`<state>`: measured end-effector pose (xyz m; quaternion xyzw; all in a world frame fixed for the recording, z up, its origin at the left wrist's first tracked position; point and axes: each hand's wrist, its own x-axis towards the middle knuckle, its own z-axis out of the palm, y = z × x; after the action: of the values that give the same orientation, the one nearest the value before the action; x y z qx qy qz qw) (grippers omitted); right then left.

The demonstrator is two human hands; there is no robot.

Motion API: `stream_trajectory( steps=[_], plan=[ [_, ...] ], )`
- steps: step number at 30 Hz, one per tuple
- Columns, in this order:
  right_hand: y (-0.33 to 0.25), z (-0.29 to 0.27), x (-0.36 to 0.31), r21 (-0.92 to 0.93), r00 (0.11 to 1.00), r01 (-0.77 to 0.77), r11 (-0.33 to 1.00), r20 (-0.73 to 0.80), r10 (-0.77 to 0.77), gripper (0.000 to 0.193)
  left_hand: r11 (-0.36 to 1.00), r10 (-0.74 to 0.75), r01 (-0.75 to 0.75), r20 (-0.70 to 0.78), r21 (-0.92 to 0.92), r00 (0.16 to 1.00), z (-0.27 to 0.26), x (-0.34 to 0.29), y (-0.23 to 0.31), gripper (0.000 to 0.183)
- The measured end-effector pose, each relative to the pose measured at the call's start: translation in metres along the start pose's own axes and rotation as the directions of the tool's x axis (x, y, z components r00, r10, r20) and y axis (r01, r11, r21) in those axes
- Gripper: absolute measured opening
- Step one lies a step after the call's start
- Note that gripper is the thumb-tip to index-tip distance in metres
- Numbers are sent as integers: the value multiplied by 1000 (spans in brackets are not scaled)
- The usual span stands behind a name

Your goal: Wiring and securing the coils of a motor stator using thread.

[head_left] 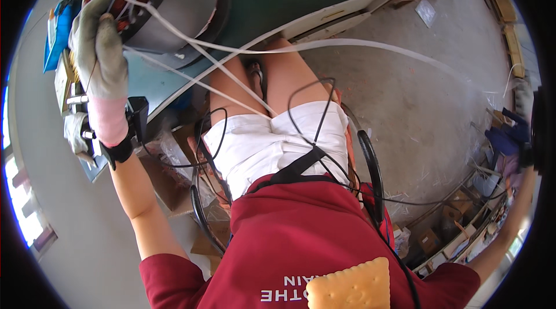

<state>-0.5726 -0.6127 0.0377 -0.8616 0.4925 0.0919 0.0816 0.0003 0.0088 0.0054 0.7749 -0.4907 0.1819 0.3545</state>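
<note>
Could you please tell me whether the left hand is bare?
No, the left hand wears a greyish glove with a pink cuff.

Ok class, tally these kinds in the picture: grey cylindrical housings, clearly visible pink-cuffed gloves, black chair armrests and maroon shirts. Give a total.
Grey cylindrical housing: 1
Pink-cuffed glove: 1
Black chair armrests: 2
Maroon shirt: 1
Total: 5
</note>
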Motion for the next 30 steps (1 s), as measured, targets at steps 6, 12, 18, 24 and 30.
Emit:
stream_trajectory(
  steps=[6,12,18,24,30],
  plan=[
    [-312,177,-115,289,806,494,820,201,-556,20,998,3,-4,-11,-57,1000,12,-21,-45,34],
    [-411,224,-159,643,573,492,587,269,-774,22,973,18,-23,-21,-228,1000,10,-17,-51,33],
    [-446,258,-184,684,532,618,387,-2,-847,23,980,-90,82,-34,-181,995,13,-18,-45,34],
    [-449,244,-185,836,382,252,488,377,-844,22,993,-30,24,-55,-114,998,14,-19,-43,34],
    [-459,264,-184,759,509,437,483,234,-828,24,978,-39,24,-70,-207,997,18,-18,-41,35]
  ],
)
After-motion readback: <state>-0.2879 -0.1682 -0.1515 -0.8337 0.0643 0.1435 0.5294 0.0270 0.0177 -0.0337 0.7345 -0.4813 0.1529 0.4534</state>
